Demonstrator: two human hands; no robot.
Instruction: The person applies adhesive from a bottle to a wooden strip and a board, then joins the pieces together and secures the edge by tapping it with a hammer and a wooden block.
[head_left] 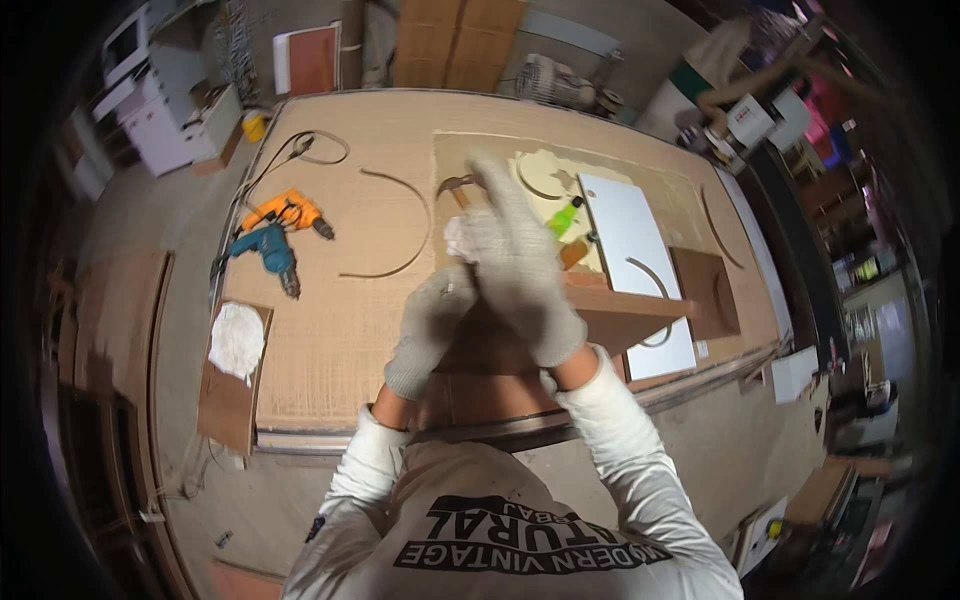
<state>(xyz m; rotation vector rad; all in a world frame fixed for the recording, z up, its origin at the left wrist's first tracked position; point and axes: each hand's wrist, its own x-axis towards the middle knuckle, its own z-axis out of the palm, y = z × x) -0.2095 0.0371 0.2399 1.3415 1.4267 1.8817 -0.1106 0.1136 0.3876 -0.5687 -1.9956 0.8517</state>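
Observation:
Both my hands wear pale knitted work gloves and are raised together over the near middle of the table, above a brown wooden panel (pixel 620 315). My right hand (pixel 515 260) is smeared by motion, its fingers stretched out away from me. Close against it is my left hand (pixel 438 318), lower and to the left; its fingers are partly hidden behind the right one. A crumpled whitish thing (pixel 458 238) shows at the left hand's fingertips; whether it is held, I cannot tell. Just beyond lies a hammer (pixel 458 188), partly covered by my right hand.
An orange drill (pixel 287 212) and a teal drill (pixel 268 255) lie at the table's left. A curved strip (pixel 425 225) rests nearer the middle. Rightward are a green bottle (pixel 565 217), an amber bottle (pixel 577 250) and a white panel (pixel 625 220). A white cloth (pixel 237 340) sits on a board (pixel 225 405).

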